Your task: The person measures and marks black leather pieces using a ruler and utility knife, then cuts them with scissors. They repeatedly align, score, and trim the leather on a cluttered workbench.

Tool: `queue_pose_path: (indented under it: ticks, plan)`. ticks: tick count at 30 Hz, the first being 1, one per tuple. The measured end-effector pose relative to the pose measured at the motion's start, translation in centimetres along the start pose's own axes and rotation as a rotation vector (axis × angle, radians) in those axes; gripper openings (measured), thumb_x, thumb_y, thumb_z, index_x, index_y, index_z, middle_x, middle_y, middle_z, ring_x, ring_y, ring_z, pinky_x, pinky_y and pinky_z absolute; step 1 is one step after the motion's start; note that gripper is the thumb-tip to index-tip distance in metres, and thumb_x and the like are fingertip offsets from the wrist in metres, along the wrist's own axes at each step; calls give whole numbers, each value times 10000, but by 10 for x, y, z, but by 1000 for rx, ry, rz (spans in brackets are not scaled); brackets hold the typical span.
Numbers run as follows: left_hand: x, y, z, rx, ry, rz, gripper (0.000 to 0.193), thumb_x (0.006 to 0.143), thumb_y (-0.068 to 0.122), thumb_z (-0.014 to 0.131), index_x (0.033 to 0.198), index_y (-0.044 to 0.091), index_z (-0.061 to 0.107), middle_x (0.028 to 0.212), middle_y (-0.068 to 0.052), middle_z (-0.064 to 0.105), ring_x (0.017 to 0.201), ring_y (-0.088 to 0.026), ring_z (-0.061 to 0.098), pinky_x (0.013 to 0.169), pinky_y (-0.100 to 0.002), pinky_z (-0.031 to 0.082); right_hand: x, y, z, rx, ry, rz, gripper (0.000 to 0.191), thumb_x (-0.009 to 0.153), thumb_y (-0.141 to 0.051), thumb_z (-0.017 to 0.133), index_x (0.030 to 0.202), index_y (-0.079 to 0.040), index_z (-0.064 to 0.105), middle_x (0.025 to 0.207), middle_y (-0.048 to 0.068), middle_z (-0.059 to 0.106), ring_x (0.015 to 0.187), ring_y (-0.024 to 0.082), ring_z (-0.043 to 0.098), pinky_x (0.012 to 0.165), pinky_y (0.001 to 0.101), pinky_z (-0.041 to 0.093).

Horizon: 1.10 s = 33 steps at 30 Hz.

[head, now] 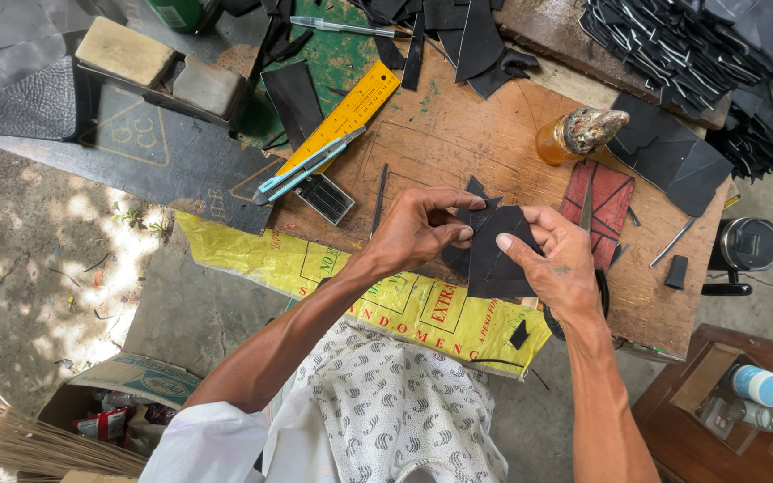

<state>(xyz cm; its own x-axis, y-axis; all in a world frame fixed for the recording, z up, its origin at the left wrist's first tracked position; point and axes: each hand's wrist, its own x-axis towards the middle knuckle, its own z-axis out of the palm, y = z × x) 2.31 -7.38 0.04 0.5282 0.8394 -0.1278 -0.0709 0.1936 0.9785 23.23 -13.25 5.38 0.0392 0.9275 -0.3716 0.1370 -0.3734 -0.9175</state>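
Both my hands hold a black leather piece (pixel 492 255) above the wooden work board (pixel 458 134). My left hand (pixel 418 228) pinches its left edge between thumb and fingers. My right hand (pixel 555 261) grips the right side, thumb on top. The piece is angular, with pointed flaps at the top. A red cut pattern piece (pixel 603 204) lies on the board just right of my hands.
A yellow ruler (pixel 351 112) and a light-blue utility knife (pixel 301 170) lie to the upper left. An amber glue bottle (pixel 570 134) stands behind. Black leather scraps (pixel 682 54) pile at the back right. A yellow sack (pixel 351 286) hangs under the board's near edge.
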Motion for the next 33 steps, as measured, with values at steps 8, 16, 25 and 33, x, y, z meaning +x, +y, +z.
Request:
queue_pose_path:
  ticks: [8,16,25,33]
  plan:
    - [-1,-2,-1,-16,-13,49,415,855,-134,663,1255,-28,690,1068,-101,765,890,-121,747,818,-268,642,1,2,0,10,-5,-9,326,913,15,688,1229,54,621,963,129,771,804,81,703,701,220,580]
    - [-2,2,-1,-8,-17,-36,412,871,-105,681,1271,-9,687,969,-95,774,807,-119,745,741,-264,632,1,0,0,15,-3,3,314,914,12,690,1218,51,621,963,126,772,801,81,704,696,219,580]
    - [-3,1,-2,8,-18,16,401,869,-104,684,1258,-5,693,1044,-97,769,842,-121,753,763,-264,647,-1,-2,0,6,1,-12,305,918,15,686,1214,51,621,961,122,770,800,75,705,692,214,577]
    - [-3,3,-2,24,-10,4,416,856,-111,687,1258,-5,696,1060,-97,774,837,-121,752,767,-266,640,0,-1,0,19,-5,-4,301,920,13,682,1212,48,618,956,118,771,797,71,702,690,211,576]
